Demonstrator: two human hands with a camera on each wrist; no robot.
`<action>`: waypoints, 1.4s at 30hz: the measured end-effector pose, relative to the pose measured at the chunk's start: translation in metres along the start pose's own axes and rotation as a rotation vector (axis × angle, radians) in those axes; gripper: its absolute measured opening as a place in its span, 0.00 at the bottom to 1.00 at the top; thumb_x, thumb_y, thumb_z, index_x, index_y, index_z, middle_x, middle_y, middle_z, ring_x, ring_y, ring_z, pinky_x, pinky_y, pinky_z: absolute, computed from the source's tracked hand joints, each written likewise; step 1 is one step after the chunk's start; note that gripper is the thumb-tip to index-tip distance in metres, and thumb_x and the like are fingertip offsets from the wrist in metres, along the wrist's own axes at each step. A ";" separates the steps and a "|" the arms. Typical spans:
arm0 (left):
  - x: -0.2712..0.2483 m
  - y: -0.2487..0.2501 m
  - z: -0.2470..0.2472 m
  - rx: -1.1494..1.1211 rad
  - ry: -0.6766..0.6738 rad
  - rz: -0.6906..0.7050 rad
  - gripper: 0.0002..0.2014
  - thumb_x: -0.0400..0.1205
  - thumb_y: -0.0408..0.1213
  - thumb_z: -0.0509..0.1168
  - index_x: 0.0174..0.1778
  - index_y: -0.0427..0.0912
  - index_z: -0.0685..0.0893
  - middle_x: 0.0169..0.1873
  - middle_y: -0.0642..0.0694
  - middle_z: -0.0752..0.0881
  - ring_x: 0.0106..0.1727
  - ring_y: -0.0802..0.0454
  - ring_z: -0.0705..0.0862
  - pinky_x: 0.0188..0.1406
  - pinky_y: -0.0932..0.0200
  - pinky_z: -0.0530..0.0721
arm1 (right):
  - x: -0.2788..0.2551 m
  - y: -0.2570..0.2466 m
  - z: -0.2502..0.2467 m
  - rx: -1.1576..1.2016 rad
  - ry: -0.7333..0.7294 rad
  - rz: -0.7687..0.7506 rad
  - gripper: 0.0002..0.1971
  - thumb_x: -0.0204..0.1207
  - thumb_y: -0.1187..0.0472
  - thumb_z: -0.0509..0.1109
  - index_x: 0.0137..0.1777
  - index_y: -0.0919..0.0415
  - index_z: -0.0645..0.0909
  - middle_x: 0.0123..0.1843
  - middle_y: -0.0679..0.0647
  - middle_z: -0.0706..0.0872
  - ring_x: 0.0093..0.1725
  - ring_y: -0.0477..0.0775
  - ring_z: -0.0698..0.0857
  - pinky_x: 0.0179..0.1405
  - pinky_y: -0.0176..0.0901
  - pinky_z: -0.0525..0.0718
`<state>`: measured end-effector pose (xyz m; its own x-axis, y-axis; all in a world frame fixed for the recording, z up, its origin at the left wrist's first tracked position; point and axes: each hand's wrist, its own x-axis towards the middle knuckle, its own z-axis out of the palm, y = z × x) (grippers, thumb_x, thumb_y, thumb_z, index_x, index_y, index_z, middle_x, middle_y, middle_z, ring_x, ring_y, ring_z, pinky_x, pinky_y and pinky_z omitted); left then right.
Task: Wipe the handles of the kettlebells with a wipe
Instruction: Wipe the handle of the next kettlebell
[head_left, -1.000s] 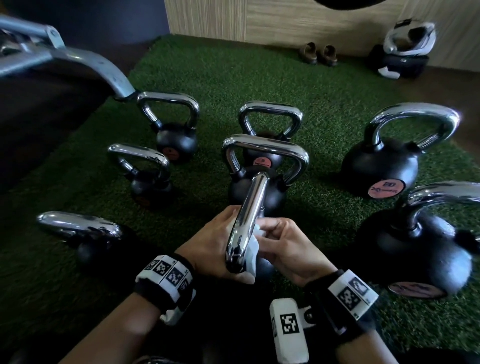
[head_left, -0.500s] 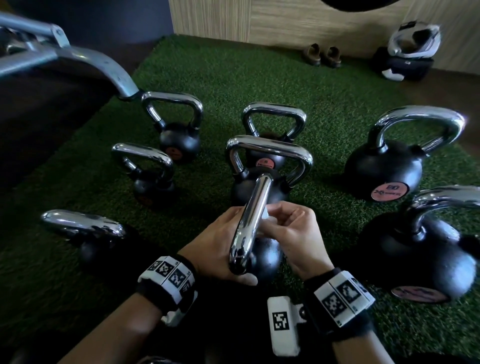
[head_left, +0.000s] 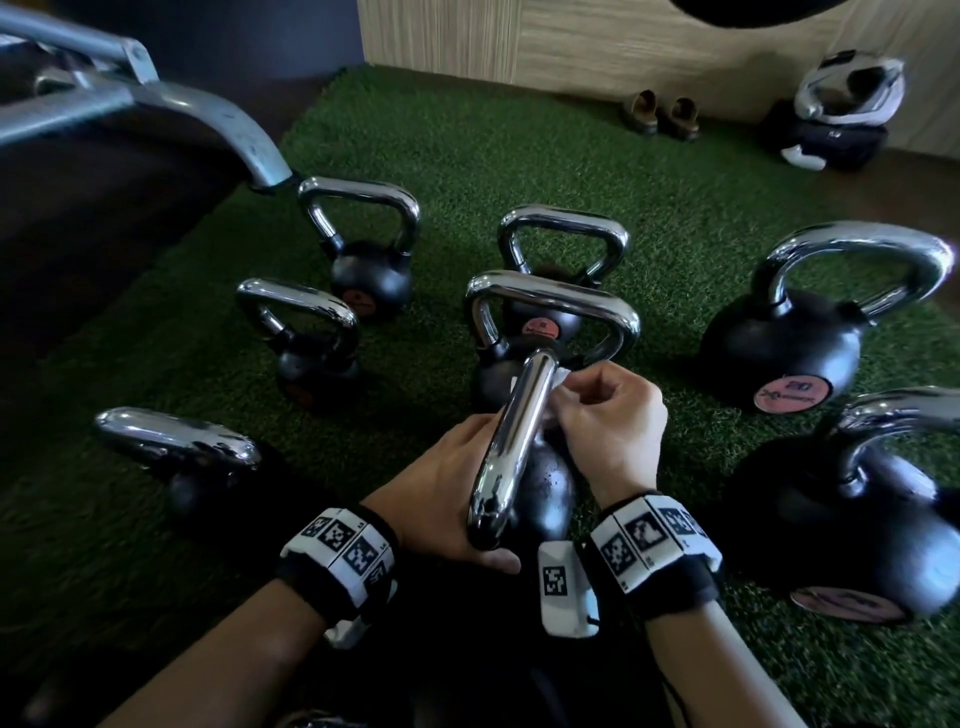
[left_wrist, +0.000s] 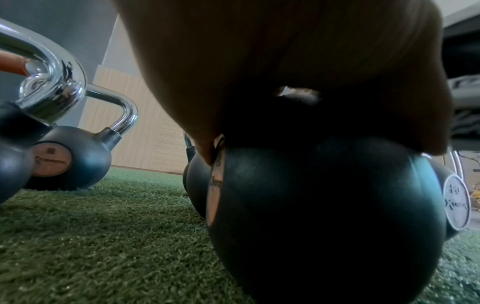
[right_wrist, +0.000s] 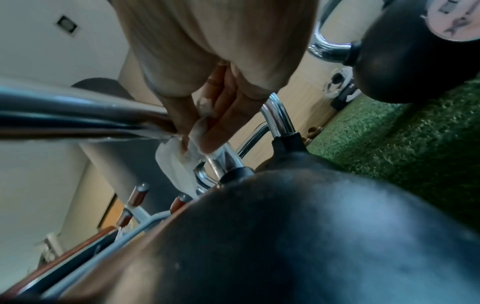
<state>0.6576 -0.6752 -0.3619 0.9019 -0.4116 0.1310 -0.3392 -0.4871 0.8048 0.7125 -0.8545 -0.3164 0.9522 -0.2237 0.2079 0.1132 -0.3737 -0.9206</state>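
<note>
In the head view, the nearest kettlebell (head_left: 545, 488) is seen standing on the green turf (head_left: 519, 156), its chrome handle (head_left: 511, 447) pointing up towards the camera; the left hand (head_left: 447, 483) is laid against the left side of that kettlebell below the handle, the thumb showing beneath the handle's near end, though how far the fingers are curled is hidden by the handle; the right hand (head_left: 608, 421) is closed in a pinching grip on a white wipe (head_left: 558, 376), which is pressed against the right side of the handle near its far end; seven other kettlebells (chrome handles, black bodies) are set around on the turf; a pair of shoes (head_left: 662, 117) and a helmet on a dark bag (head_left: 841, 109) are seen by the far wall.

In the left wrist view, the palm (left_wrist: 285, 61) is seen resting on top of the black body (left_wrist: 324, 216) of the kettlebell; the fingers are out of sight, so the grip cannot be told.

In the right wrist view, the wipe (right_wrist: 179, 162) is shown bunched between thumb and fingers (right_wrist: 221, 123) and held against the chrome handle (right_wrist: 78, 115); the black body (right_wrist: 311, 236) fills the lower part of the picture.
</note>
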 end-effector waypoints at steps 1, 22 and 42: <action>0.000 -0.001 0.000 -0.001 0.003 0.002 0.61 0.57 0.55 0.89 0.81 0.67 0.57 0.80 0.47 0.72 0.84 0.47 0.72 0.82 0.37 0.74 | 0.001 0.000 0.002 -0.029 0.001 0.011 0.11 0.67 0.62 0.84 0.29 0.53 0.86 0.26 0.46 0.87 0.23 0.40 0.80 0.24 0.31 0.80; 0.040 0.006 -0.075 0.019 -0.232 -0.232 0.46 0.79 0.15 0.65 0.82 0.65 0.62 0.83 0.48 0.74 0.83 0.49 0.74 0.75 0.61 0.79 | -0.028 -0.031 -0.037 -0.207 -0.733 0.155 0.17 0.63 0.51 0.74 0.53 0.51 0.86 0.45 0.54 0.94 0.40 0.57 0.93 0.44 0.64 0.93; 0.079 0.039 -0.084 0.195 -0.135 0.115 0.16 0.74 0.27 0.73 0.52 0.52 0.88 0.46 0.54 0.90 0.50 0.54 0.88 0.55 0.56 0.89 | -0.046 -0.082 -0.040 -0.623 -0.699 0.029 0.25 0.57 0.39 0.85 0.32 0.57 0.78 0.30 0.46 0.81 0.28 0.45 0.77 0.19 0.34 0.70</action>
<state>0.7380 -0.6615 -0.2718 0.8148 -0.5657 0.1267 -0.4947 -0.5646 0.6607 0.6486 -0.8494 -0.2374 0.9294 0.2763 -0.2446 0.1074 -0.8368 -0.5369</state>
